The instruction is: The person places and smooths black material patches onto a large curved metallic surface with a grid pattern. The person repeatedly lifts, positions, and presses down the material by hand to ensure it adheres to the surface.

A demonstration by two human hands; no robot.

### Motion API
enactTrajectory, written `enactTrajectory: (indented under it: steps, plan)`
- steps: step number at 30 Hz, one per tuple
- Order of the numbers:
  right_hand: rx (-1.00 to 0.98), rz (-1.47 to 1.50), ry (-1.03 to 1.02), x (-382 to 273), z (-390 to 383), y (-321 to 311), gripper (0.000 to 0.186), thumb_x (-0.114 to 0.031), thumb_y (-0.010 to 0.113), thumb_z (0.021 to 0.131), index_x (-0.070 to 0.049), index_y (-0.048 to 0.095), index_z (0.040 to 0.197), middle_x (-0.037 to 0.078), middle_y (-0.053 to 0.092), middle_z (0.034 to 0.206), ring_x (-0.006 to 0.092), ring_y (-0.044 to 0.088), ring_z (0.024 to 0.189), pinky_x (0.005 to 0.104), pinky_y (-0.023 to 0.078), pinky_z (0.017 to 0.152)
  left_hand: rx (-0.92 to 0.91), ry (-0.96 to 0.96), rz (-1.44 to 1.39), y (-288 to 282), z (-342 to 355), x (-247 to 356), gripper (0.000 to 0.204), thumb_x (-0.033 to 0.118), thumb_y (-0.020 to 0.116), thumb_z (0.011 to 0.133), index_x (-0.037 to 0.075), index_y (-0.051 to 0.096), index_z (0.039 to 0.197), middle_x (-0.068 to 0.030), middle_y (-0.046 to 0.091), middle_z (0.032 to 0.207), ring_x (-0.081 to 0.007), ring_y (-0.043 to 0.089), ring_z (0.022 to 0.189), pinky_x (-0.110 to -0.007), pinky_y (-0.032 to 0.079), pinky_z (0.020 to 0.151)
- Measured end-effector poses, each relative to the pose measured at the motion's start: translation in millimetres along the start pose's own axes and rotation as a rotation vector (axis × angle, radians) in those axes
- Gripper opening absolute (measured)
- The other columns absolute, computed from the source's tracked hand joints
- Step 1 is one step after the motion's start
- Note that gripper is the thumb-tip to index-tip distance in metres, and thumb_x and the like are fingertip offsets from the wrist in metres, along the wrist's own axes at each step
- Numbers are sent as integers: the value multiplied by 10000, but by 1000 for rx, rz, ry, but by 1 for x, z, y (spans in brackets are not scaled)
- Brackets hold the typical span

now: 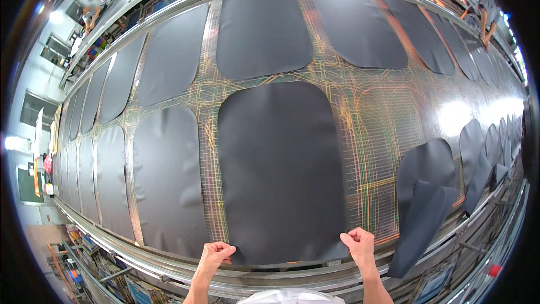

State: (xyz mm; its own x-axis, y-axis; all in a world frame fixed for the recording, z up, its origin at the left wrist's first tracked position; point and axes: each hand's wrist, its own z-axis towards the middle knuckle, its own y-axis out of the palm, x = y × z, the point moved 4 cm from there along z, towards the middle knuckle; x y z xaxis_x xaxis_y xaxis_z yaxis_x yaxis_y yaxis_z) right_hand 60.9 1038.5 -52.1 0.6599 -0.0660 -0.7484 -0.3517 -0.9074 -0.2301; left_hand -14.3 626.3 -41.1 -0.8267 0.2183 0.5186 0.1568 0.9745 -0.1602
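In front of me a dark grey sheet panel (281, 169) with rounded far corners lies flat on a long table (388, 101) covered in coloured marking lines. My left hand (218, 254) pinches the panel's near left corner. At the near right corner, my right hand (360, 245) pinches the edge between thumb and fingers. The panel's near edge runs between both hands along the table's front. To the right, another dark sheet panel (426, 157) lies with its near part folded over and hanging past the table edge.
More dark panels lie in a row to the left (167, 180) and along the far side (264, 34). Several folded panels (472, 141) continue to the right. A metal rail (169, 273) borders the near edge. Another person (488, 14) stands at the far right, and one (90, 14) at the far left.
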Motion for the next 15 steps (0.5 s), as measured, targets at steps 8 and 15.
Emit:
enactTrajectory:
  steps: [8, 15]
  plan:
    - [13, 11, 27, 3, 1, -1, 208, -138, 757, 811, -6, 618, 730, -12, 582, 589, 30, 486, 481, 201, 372, 423, -23, -1, -6, -1, 2, 1, 184, 154, 750, 832, -3, 672, 776, -17, 620, 674, -93, 593, 588, -239, 532, 566]
    - [2, -17, 22, 4, 1, -2, 199, -130, 758, 807, -12, 618, 727, -15, 586, 595, 26, 497, 501, 199, 389, 434, -30, -29, -1, -2, 0, 2, 178, 142, 737, 837, 0, 668, 755, -17, 613, 661, -91, 594, 587, -235, 533, 577]
